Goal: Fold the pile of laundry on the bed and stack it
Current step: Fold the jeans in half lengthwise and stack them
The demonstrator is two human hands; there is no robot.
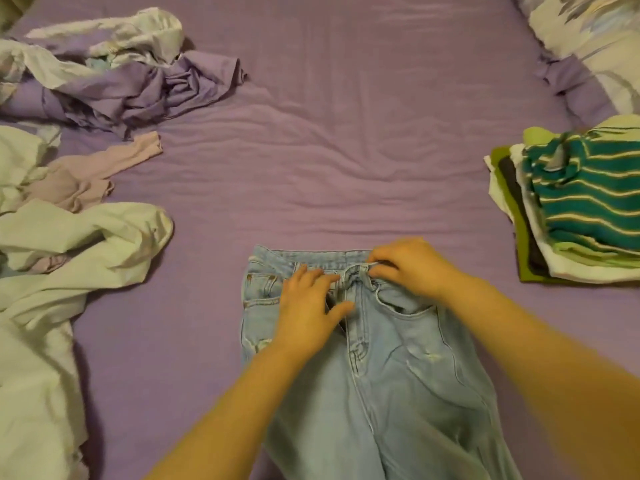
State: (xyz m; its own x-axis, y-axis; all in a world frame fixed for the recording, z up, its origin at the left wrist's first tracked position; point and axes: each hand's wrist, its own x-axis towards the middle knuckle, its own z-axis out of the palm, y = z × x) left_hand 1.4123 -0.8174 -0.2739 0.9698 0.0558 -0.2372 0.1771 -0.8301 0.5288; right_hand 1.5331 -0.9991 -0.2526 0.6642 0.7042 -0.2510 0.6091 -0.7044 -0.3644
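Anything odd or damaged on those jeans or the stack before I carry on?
The jeans have frayed tears beside the left hand and on the other thigh; whether by design, I cannot tell. The folded stack is fanned, edges uneven. Nothing spilled.

A bed covered with a purple fitted sheet (311,140) fills nearly the whole view, its cloth lying in soft ripples and creases that run mostly crosswise through the middle. At about one o'clock, in the far corner, a pillow (595,39) in a pale case with a grey-blue leaf print rests on the sheet, and the purple cloth is bunched up along the pillow's near edge. The light is dim and warm, with a yellowish cast and soft shadows; at eleven o'clock a small sliver of something pale olive (14,5) shows beyond the bed's edge, too little to identify.
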